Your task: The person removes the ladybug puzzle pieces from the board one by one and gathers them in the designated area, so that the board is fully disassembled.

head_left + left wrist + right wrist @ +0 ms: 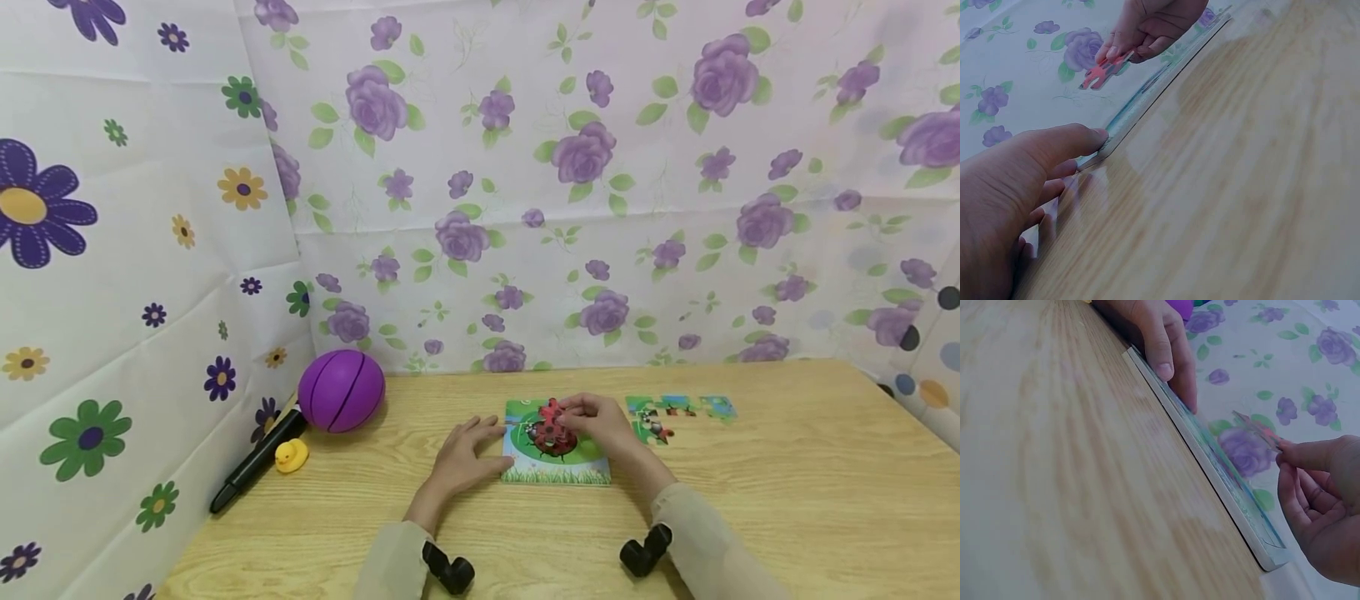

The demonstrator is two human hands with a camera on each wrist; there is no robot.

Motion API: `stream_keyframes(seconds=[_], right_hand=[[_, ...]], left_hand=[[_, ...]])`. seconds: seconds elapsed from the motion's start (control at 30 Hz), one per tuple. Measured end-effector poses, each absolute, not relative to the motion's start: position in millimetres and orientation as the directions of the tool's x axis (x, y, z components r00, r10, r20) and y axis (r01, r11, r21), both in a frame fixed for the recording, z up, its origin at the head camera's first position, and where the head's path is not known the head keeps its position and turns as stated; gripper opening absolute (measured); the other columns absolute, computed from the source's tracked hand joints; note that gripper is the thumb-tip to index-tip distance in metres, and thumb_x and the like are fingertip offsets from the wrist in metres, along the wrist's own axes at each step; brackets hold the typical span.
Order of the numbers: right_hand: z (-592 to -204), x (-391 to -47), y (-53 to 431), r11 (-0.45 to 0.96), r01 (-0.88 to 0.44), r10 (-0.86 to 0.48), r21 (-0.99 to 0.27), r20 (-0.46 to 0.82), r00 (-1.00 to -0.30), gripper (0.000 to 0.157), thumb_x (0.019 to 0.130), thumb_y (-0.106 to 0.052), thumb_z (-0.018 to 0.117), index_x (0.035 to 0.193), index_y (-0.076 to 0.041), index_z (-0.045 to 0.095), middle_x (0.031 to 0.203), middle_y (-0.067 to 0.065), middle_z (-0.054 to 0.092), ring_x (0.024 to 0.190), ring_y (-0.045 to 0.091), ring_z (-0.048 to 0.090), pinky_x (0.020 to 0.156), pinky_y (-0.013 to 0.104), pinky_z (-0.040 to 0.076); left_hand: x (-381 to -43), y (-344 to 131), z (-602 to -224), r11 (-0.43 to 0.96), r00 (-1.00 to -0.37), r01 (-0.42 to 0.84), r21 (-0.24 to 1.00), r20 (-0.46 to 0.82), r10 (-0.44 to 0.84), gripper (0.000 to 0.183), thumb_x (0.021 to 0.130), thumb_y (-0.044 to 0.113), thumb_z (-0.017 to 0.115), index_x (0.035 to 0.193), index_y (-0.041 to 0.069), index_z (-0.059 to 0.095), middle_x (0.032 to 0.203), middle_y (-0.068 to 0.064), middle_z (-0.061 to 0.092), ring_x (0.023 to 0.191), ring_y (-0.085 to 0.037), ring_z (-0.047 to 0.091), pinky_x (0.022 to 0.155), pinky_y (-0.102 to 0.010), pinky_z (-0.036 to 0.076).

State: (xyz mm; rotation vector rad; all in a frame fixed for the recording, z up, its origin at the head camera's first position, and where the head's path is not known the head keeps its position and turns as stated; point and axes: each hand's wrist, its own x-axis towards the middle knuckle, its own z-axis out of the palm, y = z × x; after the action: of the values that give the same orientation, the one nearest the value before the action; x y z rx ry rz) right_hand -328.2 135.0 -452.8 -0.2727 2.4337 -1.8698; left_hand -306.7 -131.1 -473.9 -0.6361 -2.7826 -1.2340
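A jigsaw board (555, 477) with a ladybug picture lies flat on the table in front of me. My right hand (603, 427) pinches a red puzzle piece (1099, 76) between thumb and fingertips. In both wrist views this piece is tilted and raised above the board. At the board's left side is my left hand (467, 457), its fingers spread and lightly bent. Its thumb (1079, 139) rests on the board's near corner. To the right of the board lie several loose puzzle pieces (656, 432), partly behind the right hand.
A purple ball (341, 392) sits at the back left of the wooden table (810, 500). Before it are a small yellow duck (291, 456) and a long black stick-like object (258, 462). Flowered cloth (465, 158) hangs behind the table and along its left side.
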Motion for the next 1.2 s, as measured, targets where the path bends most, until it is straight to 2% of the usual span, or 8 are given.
stream_keyframes(seconds=[0.27,0.5,0.6,0.77,0.83,0.97,1.1,1.2], right_hand=[[-444.0,-334.9,161.5,0.294,-0.103,-0.124,-0.95,0.068,-0.99,0.038,0.092,-0.024,0.068,0.126,-0.006,0.064,0.109,0.008,0.07,0.097,0.013,0.067,0.093,0.04,0.057],[-425.7,-334.4,206.7,0.41,-0.118,-0.087,-0.905,0.09,-0.992,0.049,0.092,-0.038,0.067,0.132,-0.01,0.061,0.128,0.017,0.065,0.114,0.029,0.063,0.1,0.048,0.054],[-424.2,-335.1,229.0,0.459,-0.15,-0.089,-0.876,0.123,-0.988,0.053,0.092,-0.042,0.065,0.134,-0.01,0.06,0.13,0.019,0.063,0.111,0.023,0.065,0.098,0.049,0.054],[-426.4,-333.6,265.6,0.49,-0.19,-0.124,-0.851,0.148,-0.981,0.056,0.094,-0.045,0.06,0.136,-0.008,0.057,0.134,0.018,0.06,0.097,-0.009,0.059,0.096,0.048,0.055],[-427.2,-331.5,278.5,0.498,-0.183,-0.133,-0.848,0.134,-0.982,0.056,0.095,-0.044,0.059,0.137,-0.008,0.055,0.134,0.017,0.06,0.094,-0.014,0.057,0.096,0.046,0.056],[-430.4,-328.3,297.7,0.541,-0.182,-0.14,-0.821,0.125,-0.982,0.052,0.096,-0.04,0.059,0.134,-0.004,0.056,0.128,0.02,0.063,0.09,-0.015,0.056,0.087,0.041,0.059],[-436.9,-326.9,309.1,0.543,-0.187,-0.169,-0.818,0.111,-0.979,0.046,0.096,-0.03,0.062,0.128,0.003,0.058,0.12,0.023,0.066,0.087,-0.007,0.061,0.079,0.034,0.061],[-442.7,-326.3,315.4,0.523,-0.153,-0.172,-0.839,0.072,-0.982,0.046,0.095,-0.026,0.064,0.127,0.007,0.058,0.11,0.018,0.069,0.083,0.002,0.065,0.072,0.03,0.06]], left_hand=[[-304.8,-129.7,-473.0,0.611,-0.921,0.363,0.703,0.173,0.348,0.059,0.085,0.042,0.072,0.135,0.013,0.06,0.153,-0.007,0.045,0.149,-0.034,0.027,0.124,-0.06,0.013],[-307.6,-129.7,-474.5,0.607,-0.918,0.376,0.7,0.192,0.347,0.058,0.084,0.04,0.073,0.133,0.011,0.061,0.151,-0.009,0.047,0.148,-0.035,0.029,0.124,-0.059,0.013],[-308.3,-130.8,-475.5,0.609,-0.915,0.385,0.693,0.201,0.349,0.058,0.085,0.04,0.073,0.133,0.011,0.061,0.151,-0.009,0.047,0.147,-0.036,0.03,0.124,-0.059,0.014],[-308.2,-131.4,-475.6,0.614,-0.917,0.381,0.692,0.198,0.346,0.058,0.085,0.041,0.073,0.134,0.011,0.061,0.151,-0.009,0.047,0.147,-0.035,0.03,0.124,-0.058,0.013],[-307.7,-131.1,-475.2,0.617,-0.918,0.376,0.691,0.19,0.347,0.059,0.085,0.041,0.072,0.134,0.012,0.06,0.152,-0.008,0.046,0.148,-0.034,0.029,0.125,-0.058,0.013],[-307.2,-130.6,-474.3,0.626,-0.92,0.373,0.685,0.182,0.349,0.059,0.085,0.042,0.072,0.135,0.013,0.06,0.152,-0.006,0.045,0.148,-0.034,0.029,0.125,-0.058,0.012],[-306.7,-131.0,-472.4,0.625,-0.92,0.373,0.686,0.186,0.346,0.059,0.085,0.042,0.072,0.135,0.013,0.06,0.152,-0.007,0.046,0.148,-0.034,0.029,0.124,-0.058,0.013],[-306.3,-131.7,-472.0,0.622,-0.919,0.376,0.687,0.189,0.347,0.059,0.085,0.041,0.072,0.135,0.011,0.06,0.152,-0.008,0.046,0.148,-0.035,0.029,0.124,-0.059,0.013]])
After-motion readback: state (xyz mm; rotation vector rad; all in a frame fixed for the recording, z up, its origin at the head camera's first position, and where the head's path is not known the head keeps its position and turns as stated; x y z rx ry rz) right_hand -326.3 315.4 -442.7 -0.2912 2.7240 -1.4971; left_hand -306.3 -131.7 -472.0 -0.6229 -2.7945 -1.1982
